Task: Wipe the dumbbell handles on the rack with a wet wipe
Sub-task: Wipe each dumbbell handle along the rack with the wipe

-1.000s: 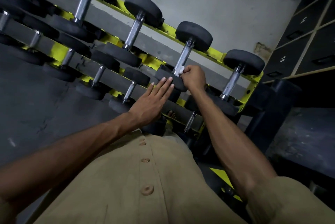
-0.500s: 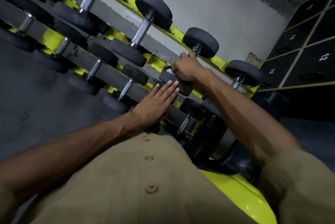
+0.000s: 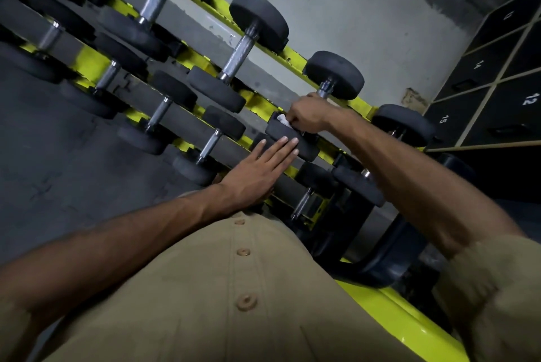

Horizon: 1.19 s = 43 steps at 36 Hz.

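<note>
A yellow and grey rack (image 3: 295,58) holds rows of black dumbbells with steel handles. My right hand (image 3: 307,114) is closed around the handle of one top-row dumbbell (image 3: 336,74), with a white wet wipe (image 3: 282,119) showing at its fingers; most of that handle is hidden by the hand. My left hand (image 3: 257,174) lies flat with fingers together, its fingertips on that dumbbell's near weight (image 3: 292,139) and its palm over the rack's grey rail. The neighbouring dumbbell handle (image 3: 238,54) to the left is bare.
Black numbered lockers (image 3: 491,92) stand at the right. A dark curved rack foot (image 3: 374,268) and a yellow base bar (image 3: 404,312) lie below my right arm. Grey floor (image 3: 52,162) lies to the left, a pale wall (image 3: 366,10) behind. My tan shirt fills the bottom.
My right hand has slid with the wipe up the handle from the near weight toward the far weight. The view has tilted and shifted right. My left hand stays flat on the rack.
</note>
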Motion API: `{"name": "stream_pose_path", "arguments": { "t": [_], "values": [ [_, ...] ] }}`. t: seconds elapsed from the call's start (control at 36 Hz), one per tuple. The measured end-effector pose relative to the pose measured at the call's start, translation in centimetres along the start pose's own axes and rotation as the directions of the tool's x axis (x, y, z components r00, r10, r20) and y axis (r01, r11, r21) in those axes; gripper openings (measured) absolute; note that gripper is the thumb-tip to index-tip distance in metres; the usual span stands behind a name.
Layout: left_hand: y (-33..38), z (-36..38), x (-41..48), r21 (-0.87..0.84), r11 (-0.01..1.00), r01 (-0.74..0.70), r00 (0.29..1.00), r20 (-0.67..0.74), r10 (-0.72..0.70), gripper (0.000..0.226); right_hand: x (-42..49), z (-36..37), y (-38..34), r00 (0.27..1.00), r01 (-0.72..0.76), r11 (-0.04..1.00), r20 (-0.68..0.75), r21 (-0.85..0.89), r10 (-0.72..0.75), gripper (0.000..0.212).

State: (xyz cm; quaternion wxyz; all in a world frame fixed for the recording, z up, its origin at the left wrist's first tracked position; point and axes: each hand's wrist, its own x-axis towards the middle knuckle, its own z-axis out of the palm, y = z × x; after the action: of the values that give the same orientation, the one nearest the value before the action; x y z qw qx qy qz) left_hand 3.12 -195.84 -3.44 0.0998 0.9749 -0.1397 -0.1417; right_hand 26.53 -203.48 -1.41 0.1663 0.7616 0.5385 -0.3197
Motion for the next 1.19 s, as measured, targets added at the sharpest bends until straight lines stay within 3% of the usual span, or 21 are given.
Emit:
{"name": "stream_pose_path", "arguments": {
  "t": [0.17,0.22,0.33,0.42,0.47,0.56,0.64,0.69,0.75,0.81,0.83,0.92,1.03,1.19],
  "values": [
    [-0.4,-0.4,-0.2,0.015,0.999,-0.039,0.999,0.02,0.039,0.079,-2.8,1.5,-0.1,0.963,0.049,0.992,-0.267,0.115,-0.016,0.02],
    [-0.6,-0.3,-0.1,0.017,0.999,-0.044,0.999,-0.006,0.044,0.079,-3.3,2.4,-0.2,0.954,0.016,0.976,-0.295,0.217,0.05,0.015],
    [-0.8,-0.3,0.0,0.021,0.998,-0.052,0.999,-0.013,0.052,0.082,-4.5,5.3,0.4,0.904,-0.045,0.929,-0.381,0.366,0.194,0.027],
    [-0.8,-0.6,0.0,0.029,0.998,-0.051,0.999,0.012,0.05,0.08,-4.9,7.0,0.6,0.871,-0.144,0.855,-0.346,0.498,0.348,0.019],
    [-0.8,-0.6,0.0,0.034,0.998,-0.058,0.998,0.031,0.057,0.074,-4.7,7.8,0.4,0.841,-0.214,0.736,-0.261,0.643,0.473,0.011],
    [-0.7,-0.8,-0.2,0.035,0.998,-0.057,0.997,0.047,0.055,0.07,-3.7,8.3,0.0,0.766,-0.295,0.55,-0.15,0.782,0.625,0.015],
    [-0.7,-0.6,-0.1,0.038,0.998,-0.053,0.998,0.037,0.051,0.073,-1.7,9.3,0.1,0.707,-0.29,0.314,-0.019,0.904,0.707,0.008],
    [-0.8,-0.4,0.0,0.039,0.998,-0.045,0.999,0.021,0.044,0.081,0.0,10.0,0.1,0.66,-0.187,0.026,0.106,0.982,0.743,0.013],
    [-0.8,-0.5,-0.1,0.049,0.998,-0.042,0.999,0.012,0.041,0.084,0.7,9.5,-0.1,0.643,0.0,-0.299,0.229,0.954,0.73,0.025],
    [-0.6,-0.6,-0.1,0.051,0.998,-0.039,0.999,0.02,0.038,0.084,0.7,8.0,0.2,0.681,0.217,-0.578,0.302,0.787,0.667,0.034],
    [-0.5,-0.7,-0.1,0.051,0.998,-0.037,0.999,0.03,0.036,0.084,0.6,7.0,0.5,0.71,0.314,-0.669,0.302,0.673,0.636,0.036],
    [-0.3,-1.0,-0.1,0.049,0.998,-0.031,0.998,0.054,0.028,0.081,0.9,4.9,2.2,0.711,0.472,-0.762,0.32,0.443,0.627,0.041],
    [-0.3,-1.0,-0.1,0.057,0.998,-0.026,0.998,0.06,0.023,0.081,1.7,4.2,3.7,0.706,0.523,-0.8,0.377,0.293,0.599,0.032],
    [-0.2,-0.9,0.0,0.059,0.998,-0.019,0.998,0.066,0.015,0.084,1.1,5.0,2.2,0.773,0.436,-0.836,0.337,0.334,0.538,0.033]
  ]
}}
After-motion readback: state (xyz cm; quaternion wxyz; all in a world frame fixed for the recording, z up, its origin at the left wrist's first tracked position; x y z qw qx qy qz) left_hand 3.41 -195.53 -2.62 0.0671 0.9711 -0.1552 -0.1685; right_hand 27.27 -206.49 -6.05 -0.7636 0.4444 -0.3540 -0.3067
